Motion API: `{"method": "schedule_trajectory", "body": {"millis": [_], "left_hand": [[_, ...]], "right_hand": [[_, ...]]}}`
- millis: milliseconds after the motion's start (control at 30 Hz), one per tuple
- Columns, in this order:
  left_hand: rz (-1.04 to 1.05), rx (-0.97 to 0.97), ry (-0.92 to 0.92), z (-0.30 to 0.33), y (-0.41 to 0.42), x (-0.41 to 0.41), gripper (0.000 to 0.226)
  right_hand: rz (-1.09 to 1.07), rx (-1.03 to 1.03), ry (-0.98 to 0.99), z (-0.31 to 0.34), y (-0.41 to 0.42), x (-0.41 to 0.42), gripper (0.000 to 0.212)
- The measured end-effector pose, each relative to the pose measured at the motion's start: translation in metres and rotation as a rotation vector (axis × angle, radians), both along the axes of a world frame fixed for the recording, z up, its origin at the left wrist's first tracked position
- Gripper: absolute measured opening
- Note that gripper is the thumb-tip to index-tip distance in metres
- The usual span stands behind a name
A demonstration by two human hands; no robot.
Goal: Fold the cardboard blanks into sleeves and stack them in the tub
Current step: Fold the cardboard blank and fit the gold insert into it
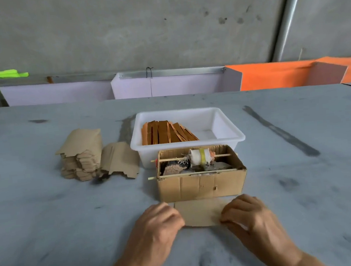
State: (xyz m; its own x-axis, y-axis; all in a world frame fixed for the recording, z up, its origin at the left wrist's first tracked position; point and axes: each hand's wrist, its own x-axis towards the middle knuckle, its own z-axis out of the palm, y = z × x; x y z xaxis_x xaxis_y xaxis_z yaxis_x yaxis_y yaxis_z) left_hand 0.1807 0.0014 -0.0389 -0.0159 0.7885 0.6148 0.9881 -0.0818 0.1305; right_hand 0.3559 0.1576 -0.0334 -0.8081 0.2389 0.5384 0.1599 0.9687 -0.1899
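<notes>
— What do the hands have?

— One cardboard blank (199,211), lying flat on the grey table (51,226) right at the near side of the cardboard box (201,185). The left hand (160,220) has its fingers curled over the blank's left end, and the right hand (246,213) pinches the right end at the near corner, knuckles up.

— Does the blank touch the box?

— Its far edge runs along the foot of the box; whether they touch, I cannot tell.

— What is in the box?

— A thin stick runs across its open top with a white spool (199,157) on it, banded yellow. Underneath is some dark, ragged stuff I cannot make out.

— And the tub?

— The white tub (229,128) stands just behind the box. Folded orange-brown sleeves (166,132) stand on edge in its left half, the rightmost ones leaning.

— The rest of the blanks?

— A tall pile of blanks (82,155) sits left of the tub, with a lower, curved blank (120,160) leaning beside it.
</notes>
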Motion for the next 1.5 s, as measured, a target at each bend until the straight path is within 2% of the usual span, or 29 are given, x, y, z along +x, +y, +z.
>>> {"method": "schedule_trajectory", "body": {"millis": [167,300,467,600,700,900,1133,1267,1367,1500], "left_hand": [[0.015,-0.115,0.007,-0.010,-0.003,0.005,0.018],[0.048,-0.172,-0.211,-0.016,-0.002,0.010,0.010],[0.199,-0.237,-0.507,-0.021,0.006,0.009,0.004],[0.343,-0.267,-0.603,-0.022,0.016,0.014,0.007],[0.440,-0.301,-0.635,-0.022,0.019,0.016,0.019],[0.519,-0.331,-0.651,-0.018,0.020,0.020,0.032],[0.562,-0.301,-0.686,-0.018,0.018,0.016,0.032],[0.531,-0.223,-0.692,-0.018,0.017,0.012,0.034],[0.458,-0.144,-0.584,-0.021,0.017,0.012,0.035],[0.189,-0.106,-0.226,-0.018,0.014,0.022,0.036]], "right_hand": [[0.006,-0.079,-0.102,-0.008,-0.008,0.008,0.012],[-0.081,-0.235,-0.081,-0.013,-0.013,0.012,0.010],[-0.276,-0.416,-0.057,-0.020,-0.017,0.006,0.009],[-0.403,-0.459,-0.099,-0.020,-0.017,-0.004,0.011],[-0.458,-0.541,-0.139,-0.018,-0.013,-0.008,0.010],[-0.576,-0.547,-0.249,-0.014,-0.009,-0.014,0.015],[-0.576,-0.558,-0.281,-0.016,-0.006,-0.016,0.010],[-0.505,-0.663,-0.217,-0.014,-0.006,-0.012,0.030],[-0.468,-0.667,-0.205,-0.016,-0.005,-0.010,0.032],[-0.472,-0.657,-0.186,-0.019,-0.007,-0.007,0.022]]}}
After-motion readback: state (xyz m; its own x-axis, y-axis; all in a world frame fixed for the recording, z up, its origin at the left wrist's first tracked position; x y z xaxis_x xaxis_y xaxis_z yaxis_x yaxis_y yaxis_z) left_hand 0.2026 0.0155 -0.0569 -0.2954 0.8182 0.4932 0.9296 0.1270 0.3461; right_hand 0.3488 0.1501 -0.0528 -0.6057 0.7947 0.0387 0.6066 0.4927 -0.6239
